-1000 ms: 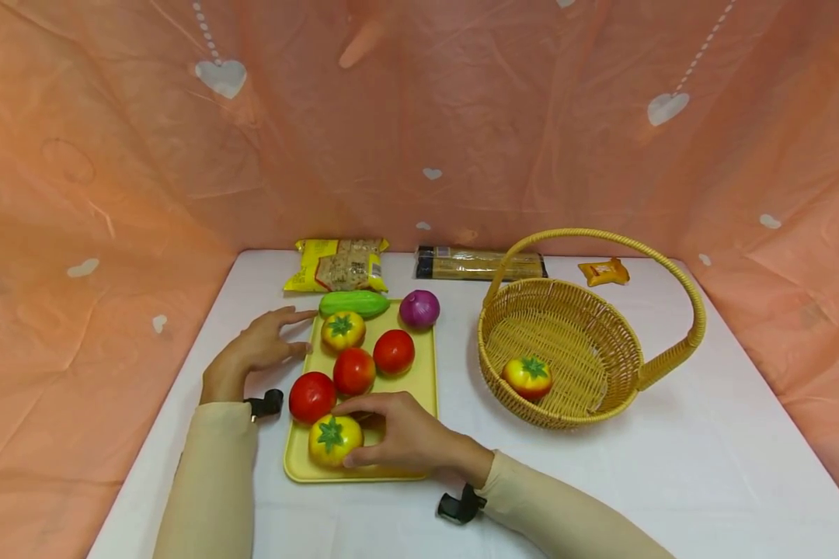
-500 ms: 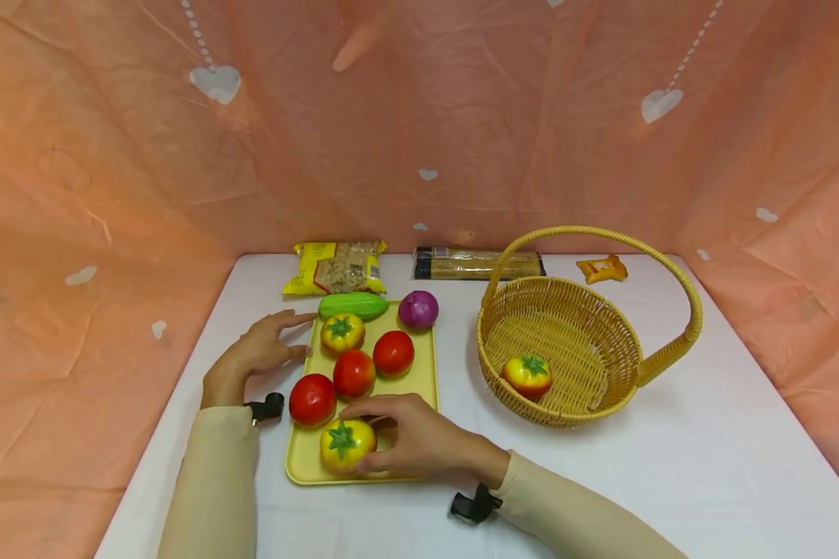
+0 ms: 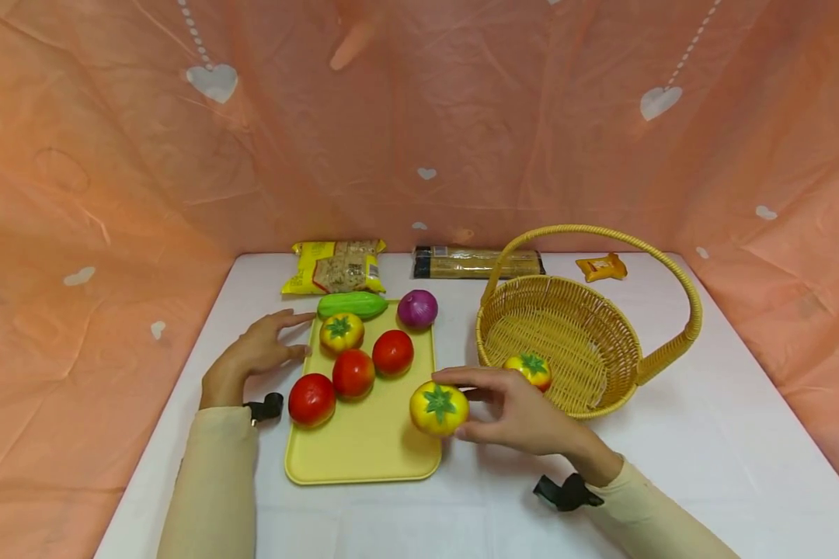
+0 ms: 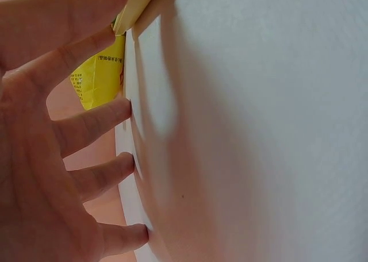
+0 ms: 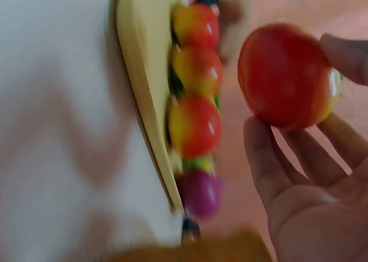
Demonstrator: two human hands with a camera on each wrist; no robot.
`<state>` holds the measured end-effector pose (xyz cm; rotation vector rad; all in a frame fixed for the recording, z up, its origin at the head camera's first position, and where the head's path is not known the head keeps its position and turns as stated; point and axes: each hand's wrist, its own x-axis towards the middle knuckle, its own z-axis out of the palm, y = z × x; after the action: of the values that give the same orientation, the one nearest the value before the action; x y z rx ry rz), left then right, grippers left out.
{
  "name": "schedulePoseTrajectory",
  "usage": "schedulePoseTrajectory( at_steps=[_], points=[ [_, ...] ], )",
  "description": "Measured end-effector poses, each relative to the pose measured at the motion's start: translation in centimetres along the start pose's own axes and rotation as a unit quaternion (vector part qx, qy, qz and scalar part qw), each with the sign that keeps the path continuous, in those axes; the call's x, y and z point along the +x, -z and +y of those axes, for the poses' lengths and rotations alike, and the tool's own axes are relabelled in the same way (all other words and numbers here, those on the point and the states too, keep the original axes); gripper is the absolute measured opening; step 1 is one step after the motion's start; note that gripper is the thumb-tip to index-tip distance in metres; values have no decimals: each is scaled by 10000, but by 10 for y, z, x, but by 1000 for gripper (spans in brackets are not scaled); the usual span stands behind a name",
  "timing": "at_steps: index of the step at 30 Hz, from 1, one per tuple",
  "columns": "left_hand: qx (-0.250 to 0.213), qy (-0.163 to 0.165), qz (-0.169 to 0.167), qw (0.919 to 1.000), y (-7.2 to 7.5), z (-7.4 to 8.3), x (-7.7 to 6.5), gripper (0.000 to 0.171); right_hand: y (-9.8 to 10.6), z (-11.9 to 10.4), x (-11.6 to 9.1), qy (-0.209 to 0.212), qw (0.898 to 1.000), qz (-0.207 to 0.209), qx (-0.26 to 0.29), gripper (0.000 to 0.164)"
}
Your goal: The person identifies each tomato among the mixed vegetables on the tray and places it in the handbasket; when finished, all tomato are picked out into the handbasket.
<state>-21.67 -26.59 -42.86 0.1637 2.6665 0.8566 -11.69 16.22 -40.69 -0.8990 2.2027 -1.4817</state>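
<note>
My right hand point(image 3: 524, 411) pinches a yellow-topped tomato point(image 3: 439, 409) with a green leaf mark, held up over the tray's right edge. In the right wrist view this tomato's red underside point(image 5: 284, 75) sits between thumb and fingers. My left hand point(image 3: 260, 347) lies by the left edge of the yellow tray point(image 3: 360, 458), fingers spread, thumb and index at the rim. On the tray are red tomatoes point(image 3: 393, 353), another yellow-topped tomato point(image 3: 342, 332), a green cucumber-like vegetable point(image 3: 353, 304) and a purple onion point(image 3: 417, 308) at the far right corner.
A wicker basket point(image 3: 604, 310) with a tall arched handle stands right of the tray. One yellow-red tomato point(image 3: 534, 368) lies in it, partly behind my right hand. Along the back are a yellow food bag point(image 3: 335, 266), a long dark-ended packet point(image 3: 478, 263) and a small orange packet point(image 3: 602, 268).
My right hand has lifted the yellow-topped tomato from the tray's near end and carried it right, toward the basket. The left hand has stayed at the tray's edge.
</note>
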Motion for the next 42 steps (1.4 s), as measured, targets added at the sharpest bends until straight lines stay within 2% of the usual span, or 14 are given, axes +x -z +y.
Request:
schedulePoseTrajectory(
  at_steps=[4, 7, 12, 14, 17, 22, 27, 30, 36, 42],
  points=[
    [53, -84, 45, 9999, 0, -1, 0, 69, 29, -2, -23, -123, 9997, 205, -39, 62],
    [42, -65, 41, 10000, 0, -1, 0, 70, 52, -3, -39, 3, 9990, 339, -303, 61],
    [-56, 92, -36, 9999, -1, -1, 0, 70, 89, -8, -63, 337, 9919, 913, -817, 63],
    [-58, 91, -35, 9999, -1, -1, 1, 70, 101, -11, -71, 312, 9888, 1096, -965, 64],
    [50, -43, 28, 10000, -1, -1, 1, 69, 111, -14, -80, 104, 9847, 1150, -1307, 64],
    [165, -154, 104, 9997, -1, -1, 1, 69, 113, -11, -85, -192, 9792, 931, -1791, 59],
    [213, -132, 102, 9996, -1, -1, 0, 69, 113, -2, -82, -392, 9838, 454, -1690, 53],
    [191, -89, 100, 9997, -1, -1, 0, 69, 114, 4, -78, -582, 9860, 331, -1529, 51],
    [158, -12, 77, 9998, -1, 0, -1, 69, 104, 22, -65, -833, 9837, 374, -1548, 52],
    [105, 50, 52, 9999, -1, 0, -1, 70, 87, 32, -47, -832, 9789, 689, -1733, 56]
  ],
)
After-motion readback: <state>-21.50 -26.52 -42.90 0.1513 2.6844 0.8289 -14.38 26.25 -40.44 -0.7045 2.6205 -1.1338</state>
